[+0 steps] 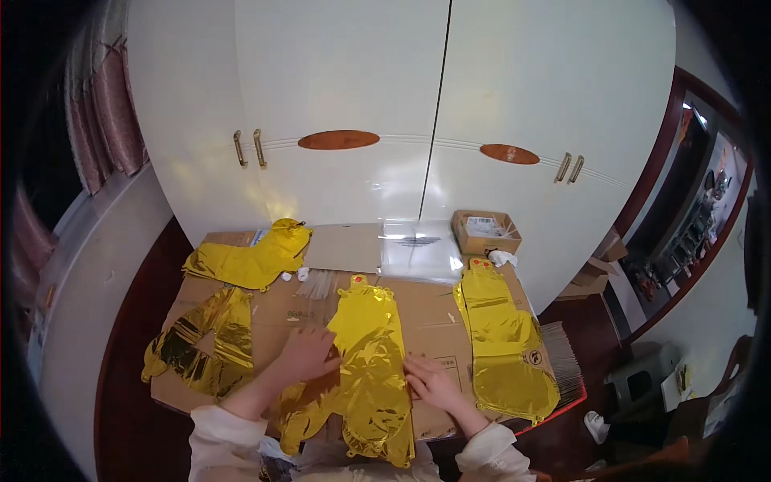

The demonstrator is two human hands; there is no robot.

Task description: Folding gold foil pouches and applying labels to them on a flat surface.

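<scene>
A flat gold foil balloon (371, 353) lies in front of me on the cardboard-covered table, its narrow tab with a red mark pointing away. My left hand (307, 353) rests at its left edge, fingers stretched toward the foil. On the other side, my right hand (431, 381) touches the right edge with its fingers extended and apart. Neither hand appears to grip anything. A second gold piece of foil (301, 406) sticks out beneath my left forearm; whether it joins the middle balloon I cannot tell.
More gold foil balloons lie at the right (506, 345), left (213, 341) and far left (257, 253). Clear plastic bags (419, 251) and a small cardboard box (487, 233) stand along the back, before a white cabinet (337, 80). A stack of cardboard sheets (562, 361) sits at the right edge.
</scene>
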